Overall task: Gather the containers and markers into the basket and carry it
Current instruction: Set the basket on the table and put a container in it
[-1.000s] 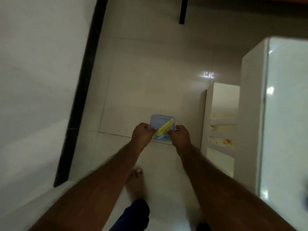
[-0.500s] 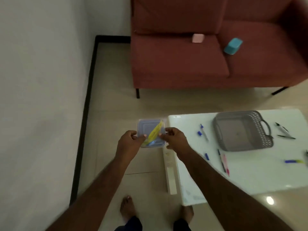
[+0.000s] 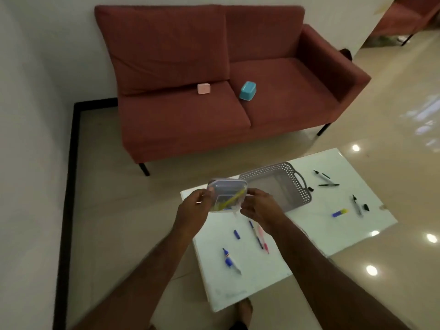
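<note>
Here: clear container [image 3: 226, 195], yellow marker [image 3: 230, 200] inside, gripped by 2 hands.

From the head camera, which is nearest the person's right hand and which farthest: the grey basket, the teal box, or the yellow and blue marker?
1. Grey basket, just beyond the right hand, on the table.
2. Yellow and blue marker, farther right on the table.
3. Teal box, away on the sofa.

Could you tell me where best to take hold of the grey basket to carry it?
By the loop handle on the basket's far right end, reached from the right, probably pairing it with the opposite end hidden behind the hands.
</note>
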